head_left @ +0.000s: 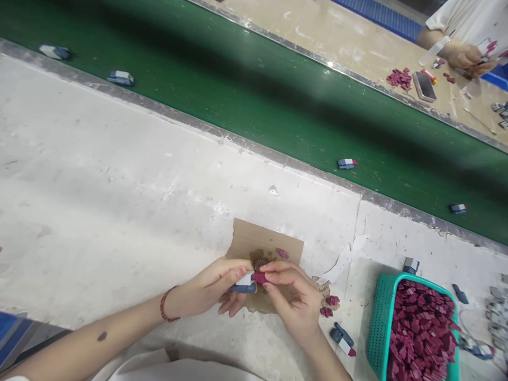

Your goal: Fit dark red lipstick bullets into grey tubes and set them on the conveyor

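My left hand [210, 288] grips a small blue-and-white plastic part [243, 284] between thumb and fingers. At the part's right end, my right hand [296, 296] pinches a dark red plastic piece [259, 278], which touches the white section. Both hands are over a torn sheet of brown cardboard [244, 235]. A round brown cap-like thing [260, 262] is partly hidden behind my fingers. Another dark red piece [282, 253] lies loose on the cardboard. Right of my right hand, several red pieces [331, 301] rest by a paper scrap.
A teal basket [375, 323] full of dark red pieces stands at right. Near it lie a blue-and-white part with a red end [343, 338] and several others. Beyond the white table runs a green conveyor belt [238, 90] carrying similar parts. Across it, a co-worker's hands [470, 59] handle small pieces.
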A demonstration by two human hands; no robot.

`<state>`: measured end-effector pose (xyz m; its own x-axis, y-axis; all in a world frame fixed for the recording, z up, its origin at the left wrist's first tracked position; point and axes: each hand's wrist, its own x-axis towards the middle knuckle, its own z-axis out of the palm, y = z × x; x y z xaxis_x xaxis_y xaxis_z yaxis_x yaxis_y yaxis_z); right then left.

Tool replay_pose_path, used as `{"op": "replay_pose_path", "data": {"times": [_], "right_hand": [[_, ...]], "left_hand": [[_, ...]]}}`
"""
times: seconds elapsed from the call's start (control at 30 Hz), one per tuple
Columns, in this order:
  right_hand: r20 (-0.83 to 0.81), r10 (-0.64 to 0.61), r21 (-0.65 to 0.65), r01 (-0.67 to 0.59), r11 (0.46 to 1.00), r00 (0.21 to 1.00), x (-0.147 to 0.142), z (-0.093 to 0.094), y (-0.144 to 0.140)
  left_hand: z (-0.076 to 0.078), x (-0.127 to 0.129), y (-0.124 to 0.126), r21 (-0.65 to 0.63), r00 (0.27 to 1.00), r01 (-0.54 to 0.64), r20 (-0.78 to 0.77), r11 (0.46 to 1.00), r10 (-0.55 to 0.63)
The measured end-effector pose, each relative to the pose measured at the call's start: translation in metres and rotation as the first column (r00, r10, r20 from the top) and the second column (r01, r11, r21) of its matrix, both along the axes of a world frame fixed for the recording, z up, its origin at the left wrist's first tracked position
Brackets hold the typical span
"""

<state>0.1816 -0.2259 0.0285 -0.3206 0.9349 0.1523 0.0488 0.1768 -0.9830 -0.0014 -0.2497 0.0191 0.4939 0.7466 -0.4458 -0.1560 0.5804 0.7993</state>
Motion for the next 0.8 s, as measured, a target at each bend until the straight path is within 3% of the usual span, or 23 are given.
{"op": "replay_pose_path", "data": {"times": [0.23, 0.4, 0.6, 0.8], "right_hand": [[0.105, 0.06, 0.118, -0.072, 0.99, 0.993, 0.0005, -0.0004, -0.0029], [0.073, 0.051, -0.059, -0.047, 0.997, 0.996, 0.0024, 0.0006, 0.0014], [0.095, 0.083, -0.275, -0.054, 0.96, 0.992, 0.0038, 0.003, 0.001], [0.143, 0.079, -0.246, -0.042, 0.968, 0.987, -0.0016, 0.0028, -0.0071]], "left_hand": [[-0.0017, -0.0013, -0.001, 0.125, 0.996, 0.018, -0.093, 0.992, -0.006], [-0.0008, -0.0019, 0.001, 0.208, 0.986, 0.074, -0.165, 0.975, -0.04], [0.0048, -0.0037, 0.0059, 0.429, 0.921, 0.213, -0.389, 0.878, -0.033], [0.0071, -0.0038, 0.0059, 0.485, 0.871, 0.266, -0.492, 0.833, 0.008]]}}
